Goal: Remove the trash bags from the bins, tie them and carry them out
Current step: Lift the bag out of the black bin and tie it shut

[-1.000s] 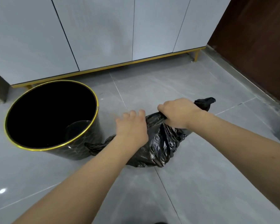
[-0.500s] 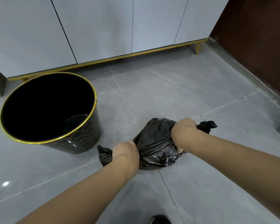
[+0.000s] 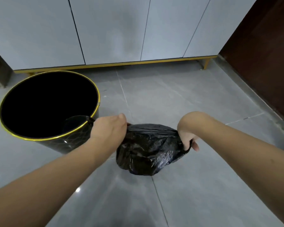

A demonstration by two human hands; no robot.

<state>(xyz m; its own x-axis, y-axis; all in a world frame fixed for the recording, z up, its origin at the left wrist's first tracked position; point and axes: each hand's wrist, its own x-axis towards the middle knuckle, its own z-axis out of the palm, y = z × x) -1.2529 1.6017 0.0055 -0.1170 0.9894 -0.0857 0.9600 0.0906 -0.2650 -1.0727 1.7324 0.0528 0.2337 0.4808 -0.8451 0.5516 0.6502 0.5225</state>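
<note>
The trash bag (image 3: 147, 149) is already out of the bin (image 3: 47, 105) and sits on the grey floor (image 3: 195, 99) at lower centre of the frame, just right of the bin at the left; my left hand (image 3: 108, 128) grips one gathered end of its mouth, my right hand (image 3: 187, 131) is curled round the other end, and the plastic between them is taut; I judge the knot only begun, though my fists hide the ends; carrying it out remains. Half a second ago my hands were closer together over the bag; now they are pulled well apart.
</note>
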